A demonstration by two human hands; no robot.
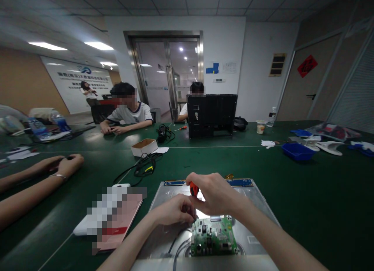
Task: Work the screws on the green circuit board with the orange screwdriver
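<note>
My right hand [214, 191] is closed around the red and black handle of a screwdriver [193, 189], held upright with its shaft pointing down. Below it, the tip meets the upper left corner of a green circuit board [214, 234]. My left hand [175, 210] is closed in a pinch beside the shaft at that corner; what its fingertips hold is hidden. The board lies on the silver metal back of a flat display panel [257, 208], which has a blue circuit strip [241, 182] along its far edge. Grey cables [181, 245] run beside the board's left side.
Left of the panel lie a white object [108, 203] and a pink booklet [128, 220], partly blurred. Beyond are black cables [143, 166], a small box [144, 146], a black monitor housing [212, 115] and a blue tray [298, 151]. Another person's hands [68, 166] rest at left.
</note>
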